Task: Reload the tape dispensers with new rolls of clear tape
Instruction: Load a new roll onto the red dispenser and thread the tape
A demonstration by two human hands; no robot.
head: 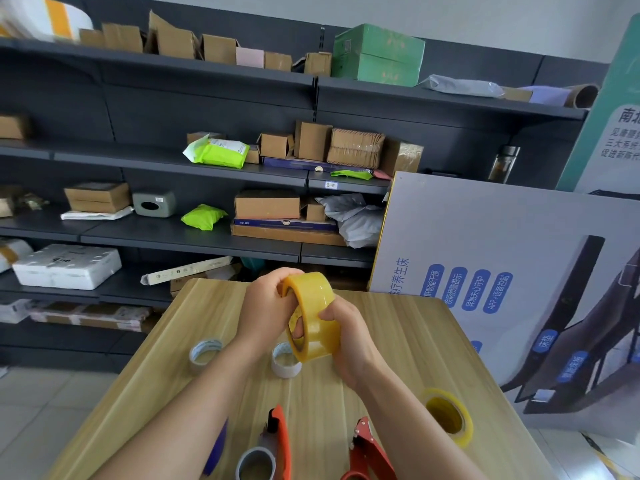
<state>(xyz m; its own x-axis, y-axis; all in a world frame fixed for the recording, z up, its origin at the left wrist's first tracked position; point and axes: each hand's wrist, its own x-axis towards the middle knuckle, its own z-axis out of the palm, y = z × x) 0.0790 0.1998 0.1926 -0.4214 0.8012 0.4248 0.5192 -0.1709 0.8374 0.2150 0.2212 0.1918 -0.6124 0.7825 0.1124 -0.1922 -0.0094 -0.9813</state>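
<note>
From my feed the wooden table fills the lower frame, the left hand and right hand both grip a yellowish clear tape roll at centre above it, with an orange dispenser and red dispenser lying bottom centre and a spare roll lower right

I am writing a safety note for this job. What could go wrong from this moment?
1. The tape roll is held in the air by the left hand and right hand; it may slip and fall.
2. The spare roll lies near the table edge, beside the right forearm, which could push it off.
</note>
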